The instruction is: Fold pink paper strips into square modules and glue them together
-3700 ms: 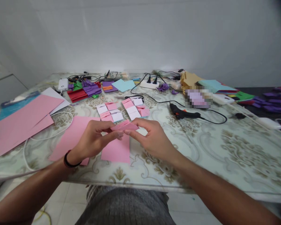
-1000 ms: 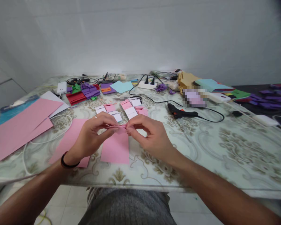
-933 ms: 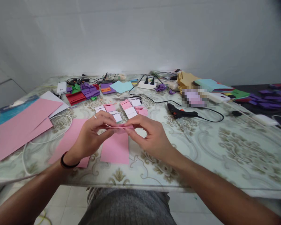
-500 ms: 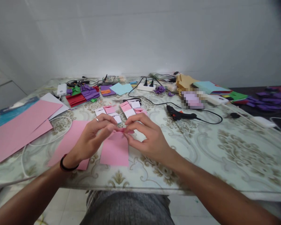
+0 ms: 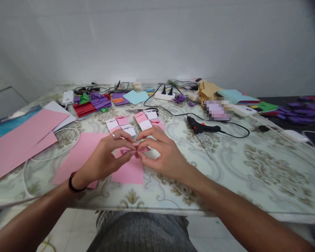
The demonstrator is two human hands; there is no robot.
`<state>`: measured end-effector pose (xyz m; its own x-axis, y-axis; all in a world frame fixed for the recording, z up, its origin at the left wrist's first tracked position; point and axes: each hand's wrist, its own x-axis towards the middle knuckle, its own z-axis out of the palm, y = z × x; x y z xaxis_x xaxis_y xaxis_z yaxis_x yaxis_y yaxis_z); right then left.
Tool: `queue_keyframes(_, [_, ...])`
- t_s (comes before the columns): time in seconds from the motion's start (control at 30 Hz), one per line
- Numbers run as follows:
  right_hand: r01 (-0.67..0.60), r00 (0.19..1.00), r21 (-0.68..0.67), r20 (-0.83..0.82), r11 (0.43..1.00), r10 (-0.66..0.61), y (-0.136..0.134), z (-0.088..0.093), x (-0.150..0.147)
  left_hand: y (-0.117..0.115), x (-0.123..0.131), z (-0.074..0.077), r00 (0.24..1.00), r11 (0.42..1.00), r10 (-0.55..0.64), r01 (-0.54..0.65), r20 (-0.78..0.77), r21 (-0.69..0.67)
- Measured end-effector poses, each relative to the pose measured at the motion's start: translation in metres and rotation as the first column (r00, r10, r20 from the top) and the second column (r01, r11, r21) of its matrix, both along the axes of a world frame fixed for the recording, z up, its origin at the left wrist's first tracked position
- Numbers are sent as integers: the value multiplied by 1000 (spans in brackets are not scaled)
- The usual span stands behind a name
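Both my hands meet over the near middle of the table and pinch a small folded pink paper piece (image 5: 134, 151). My left hand (image 5: 107, 158), with a ring and a black wristband, grips its left end between thumb and fingers. My right hand (image 5: 159, 154) pinches the right end, fingertips touching the left hand's. Beneath them a pink paper square (image 5: 128, 171) lies flat beside a larger pink sheet (image 5: 78, 155). Just beyond my hands lie two groups of folded pink and white squares (image 5: 135, 123).
Big pink sheets (image 5: 23, 134) and a white cable (image 5: 65, 138) lie at the left. A black glue gun (image 5: 202, 127) with its cord sits right of centre. Purple, red and green paper pieces (image 5: 94, 102), a power strip (image 5: 166, 95) and coloured paper stacks (image 5: 236, 98) line the back.
The pink piece went from a wider strip held apart to a tight bunch pinched between both hands. My hands came closer together and sank slightly toward the table.
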<state>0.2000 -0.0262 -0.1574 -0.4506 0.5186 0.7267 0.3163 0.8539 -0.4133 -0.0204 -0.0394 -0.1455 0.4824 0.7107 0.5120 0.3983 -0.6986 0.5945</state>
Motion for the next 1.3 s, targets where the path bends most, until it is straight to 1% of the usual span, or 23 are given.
queue_keyframes(0.13, [1, 1000, 25, -8, 1000, -1, 0, -1, -1, 2, 0, -4, 1000, 997, -4, 1, 30, 77])
queue_keyframes(0.23, [-17, 1000, 63, -14, 998, 18, 0, -2, -3, 0, 1, -5, 1000, 995, -14, 11, 28, 98])
queue_keyframes(0.3, [-45, 999, 75, -16, 996, 46, 0, -3, -3, -2, 1, -4, 999, 997, -33, 32, 14, 69])
queue_keyframes(0.43, [-104, 995, 60, -7, 993, 104, 2, -2, -1, -3, -1, 1, 997, 996, -72, 73, 26, -46])
queue_keyframes(0.53, [-112, 994, 34, 0, 993, 112, 4, 2, 3, -1, -5, 6, 995, 991, -67, 74, 68, -112])
queue_keyframes(0.6, [-102, 995, 12, -6, 995, 102, 5, 5, 6, 0, -6, 8, 995, 989, -57, 68, 87, -129])
queue_keyframes(0.77, [-67, 998, -32, -20, 997, 66, 4, 7, 8, 0, -5, 8, 998, 995, -24, 29, 52, -94])
queue_keyframes(0.93, [-96, 995, -9, -12, 995, 96, 3, 4, 3, 0, -2, 5, 997, 996, -51, 55, 61, -75])
queue_keyframes(1.1, [-55, 998, -17, -26, 998, 54, 3, 5, 2, 2, -3, 6, 999, 1000, -2, 3, 48, -15])
queue_keyframes(1.3, [-79, 997, -5, -9, 997, 79, 4, 1, 0, 0, 0, 5, 999, 999, -47, 46, 18, 15])
